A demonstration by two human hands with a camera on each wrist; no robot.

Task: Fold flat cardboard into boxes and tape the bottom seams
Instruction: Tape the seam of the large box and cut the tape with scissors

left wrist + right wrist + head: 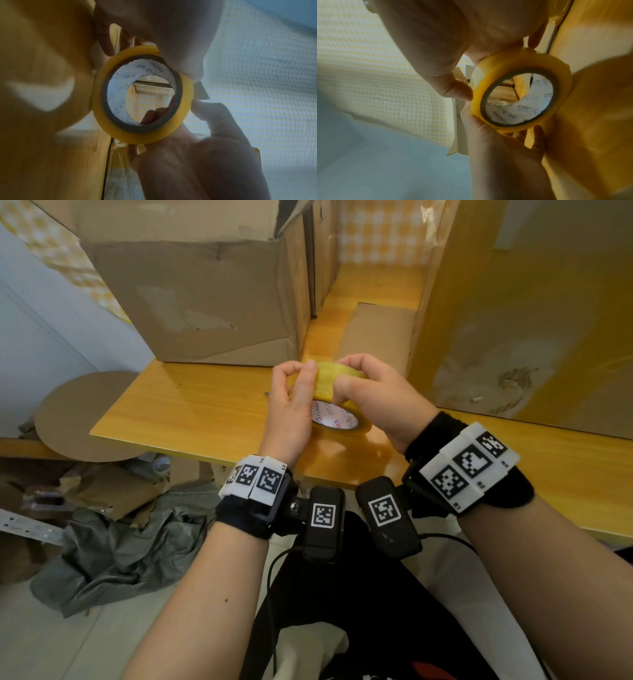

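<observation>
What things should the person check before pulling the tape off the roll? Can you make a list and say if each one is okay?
1. Tape roll held firmly: ok. The right hand grips it from the right side.
2. Left hand on the roll's outer face, feeling for the tape end: ok.
3. Loose tape end found and lifted: cannot tell, no free end shows in any view.
4. A folded box ready to tape: ok, a cardboard box stands on the table just behind the hands.
5. Its bottom seam facing up: cannot tell.
6. Bare table to work on: ok.
</observation>
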